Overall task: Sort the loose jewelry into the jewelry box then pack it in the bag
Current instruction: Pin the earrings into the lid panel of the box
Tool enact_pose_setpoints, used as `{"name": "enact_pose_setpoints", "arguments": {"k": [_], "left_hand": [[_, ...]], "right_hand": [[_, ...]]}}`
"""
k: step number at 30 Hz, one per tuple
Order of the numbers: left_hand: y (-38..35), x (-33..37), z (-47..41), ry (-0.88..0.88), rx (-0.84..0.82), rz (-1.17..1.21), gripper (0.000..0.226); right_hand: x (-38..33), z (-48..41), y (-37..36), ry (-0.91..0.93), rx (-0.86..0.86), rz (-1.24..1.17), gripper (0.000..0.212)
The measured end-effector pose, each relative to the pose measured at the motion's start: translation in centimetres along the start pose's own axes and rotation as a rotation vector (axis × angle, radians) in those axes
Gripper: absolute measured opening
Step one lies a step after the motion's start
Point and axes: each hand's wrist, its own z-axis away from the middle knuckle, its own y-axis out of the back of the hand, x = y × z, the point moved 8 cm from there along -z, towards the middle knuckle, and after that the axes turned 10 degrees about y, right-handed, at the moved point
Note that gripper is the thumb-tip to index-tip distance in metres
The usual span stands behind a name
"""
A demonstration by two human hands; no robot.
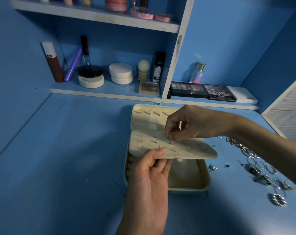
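A pale green jewelry box [201, 182] lies open on the blue desk, its lid [144, 116] leaning back. A cream earring panel [194, 150] is lifted above the box tray. My left hand [149, 180] holds the panel's near left edge, thumb on top and fingers beneath. My right hand [186, 124] pinches a small stud against the panel's upper middle. A few stud posts [156, 141] stick out of the panel. Loose rings and chains [262, 173] lie on the desk to the right, with two small earrings [213, 167] near the box.
Eyeshadow palettes [203, 91] and a perfume bottle [197, 72] sit behind the box on a low shelf. Jars, tubes and compacts [93, 77] fill the shelf at the back left. A white slatted panel [288, 109] stands at the far right.
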Motion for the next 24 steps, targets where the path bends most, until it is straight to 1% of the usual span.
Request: {"name": "enact_pose_setpoints", "arguments": {"k": [5,8,10,11,13,14,17,19,20,22,24], "left_hand": [[-0.3,0.1,0.2,-0.003,-0.014,-0.003,0.045],[-0.5,0.1,0.5,-0.008,-0.02,-0.001,0.039],[-0.5,0.0,0.5,-0.002,-0.008,-0.002,0.037],[-0.5,0.0,0.4,0.002,0.002,-0.006,0.036],[-0.5,0.0,0.3,0.015,0.016,-0.024,0.035],[-0.5,0.0,0.3,0.022,0.024,-0.033,0.034],[-0.7,0.0,0.2,0.034,0.065,-0.045,0.025],[-1.0,0.1,0.3,0.028,0.082,-0.068,0.019],[-1.1,0.1,0.3,0.021,0.079,-0.085,0.019],[-1.4,0.2,0.1,0.005,0.055,-0.109,0.029],[-1.6,0.4,-0.2,-0.005,0.049,-0.103,0.051]], "right_hand": [[0.6,0.2,-0.4,-0.019,0.002,-0.05,0.01],[0.9,1.2,0.0,0.01,0.032,-0.15,0.009],[1.5,2.2,0.8,0.03,0.096,-0.272,0.016],[1.8,2.8,1.3,0.051,0.129,-0.305,0.024],[2.7,3.8,1.8,0.074,0.172,-0.292,0.044],[3.3,4.2,1.8,0.074,0.188,-0.295,0.049],[5.1,5.3,1.7,0.068,0.255,-0.45,0.042],[5.7,5.8,1.4,0.085,0.273,-0.543,0.043],[5.8,6.0,1.3,0.095,0.28,-0.568,0.043],[5.8,6.3,1.4,0.102,0.311,-0.592,0.037],[5.5,6.3,1.5,0.113,0.344,-0.635,0.031]]}}
